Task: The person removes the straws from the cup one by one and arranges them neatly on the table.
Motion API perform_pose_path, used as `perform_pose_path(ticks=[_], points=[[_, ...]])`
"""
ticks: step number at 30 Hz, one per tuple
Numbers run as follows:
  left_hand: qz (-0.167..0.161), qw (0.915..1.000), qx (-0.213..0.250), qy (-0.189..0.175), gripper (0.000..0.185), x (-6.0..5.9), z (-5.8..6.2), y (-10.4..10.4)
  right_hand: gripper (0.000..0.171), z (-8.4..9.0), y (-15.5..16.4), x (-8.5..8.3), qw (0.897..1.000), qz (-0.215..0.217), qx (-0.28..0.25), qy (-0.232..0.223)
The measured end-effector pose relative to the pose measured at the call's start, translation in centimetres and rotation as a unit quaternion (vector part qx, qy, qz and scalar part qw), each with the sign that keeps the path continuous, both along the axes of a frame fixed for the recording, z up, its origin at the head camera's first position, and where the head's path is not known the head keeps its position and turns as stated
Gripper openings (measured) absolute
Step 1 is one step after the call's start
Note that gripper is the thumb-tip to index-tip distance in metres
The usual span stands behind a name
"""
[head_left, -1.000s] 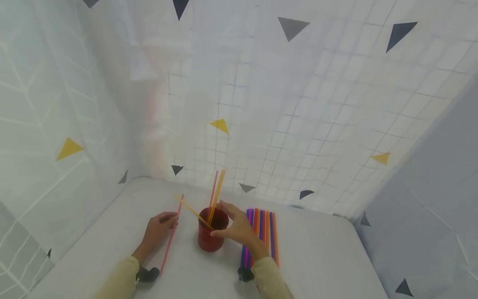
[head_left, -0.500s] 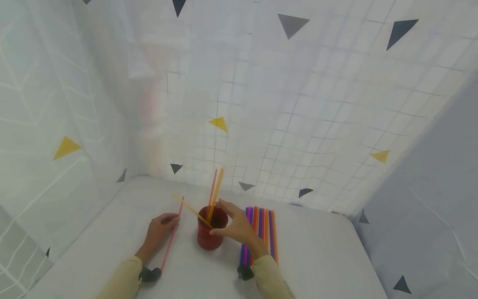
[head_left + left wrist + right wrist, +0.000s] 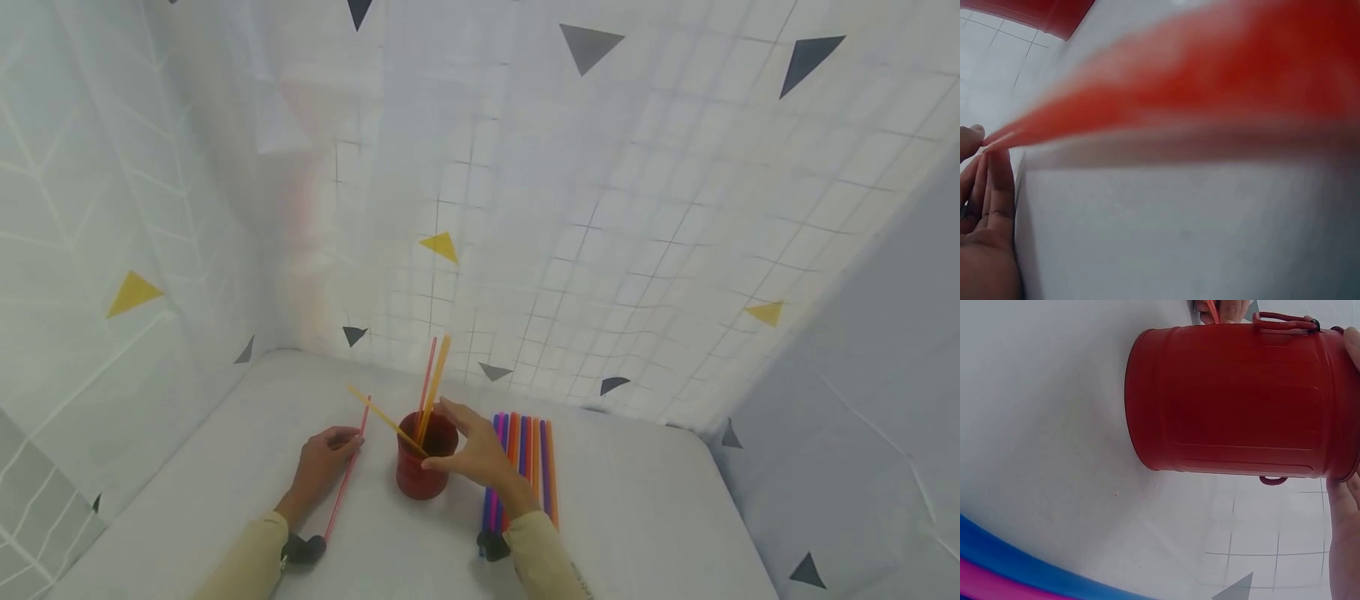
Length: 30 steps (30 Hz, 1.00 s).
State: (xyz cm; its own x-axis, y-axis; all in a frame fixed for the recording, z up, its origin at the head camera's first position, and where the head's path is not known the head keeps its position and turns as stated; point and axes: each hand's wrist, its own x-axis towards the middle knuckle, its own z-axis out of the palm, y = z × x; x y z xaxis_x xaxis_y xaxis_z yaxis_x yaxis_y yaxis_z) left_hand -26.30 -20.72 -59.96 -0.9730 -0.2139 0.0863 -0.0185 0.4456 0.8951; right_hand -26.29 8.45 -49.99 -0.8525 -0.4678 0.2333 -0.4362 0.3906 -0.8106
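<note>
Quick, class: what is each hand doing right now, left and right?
Left hand: pinches the thin red plastic straw lying on the white table.
Right hand: grips the rim of the red metal bucket-shaped cup.

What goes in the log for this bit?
left hand: pinches red straw | right hand: grips red cup | three straws in cup

On the counter (image 3: 637, 517) the bucket (image 3: 420, 477) stands in the middle with three straws (image 3: 431, 392) in it. A single straw (image 3: 343, 483) lies to its left, a row of straws (image 3: 525, 467) to its right.
</note>
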Motion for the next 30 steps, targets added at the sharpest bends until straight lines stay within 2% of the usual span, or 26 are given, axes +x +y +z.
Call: perform_pose_path(ticks=[9,23,27,30], points=[[0.000,0.9998,-0.015,-0.014,0.030,0.0,-0.3,-0.1,0.099,0.2,-0.1,0.3,1.000,-0.002,-0.003,-0.014],[-0.004,0.9999,-0.010,-0.002,0.033,-0.2,-0.2,-0.2,0.101,0.1,-0.1,0.0,1.000,-0.005,0.009,-0.008],[-0.008,0.9999,-0.008,0.012,0.032,-0.2,0.1,-0.4,0.098,0.1,-0.1,0.1,1.000,-0.005,0.004,-0.007],[-0.011,0.9994,-0.005,0.032,0.033,-0.2,0.9,-0.6,0.096,0.1,0.0,0.2,1.000,-0.002,-0.001,-0.005]])
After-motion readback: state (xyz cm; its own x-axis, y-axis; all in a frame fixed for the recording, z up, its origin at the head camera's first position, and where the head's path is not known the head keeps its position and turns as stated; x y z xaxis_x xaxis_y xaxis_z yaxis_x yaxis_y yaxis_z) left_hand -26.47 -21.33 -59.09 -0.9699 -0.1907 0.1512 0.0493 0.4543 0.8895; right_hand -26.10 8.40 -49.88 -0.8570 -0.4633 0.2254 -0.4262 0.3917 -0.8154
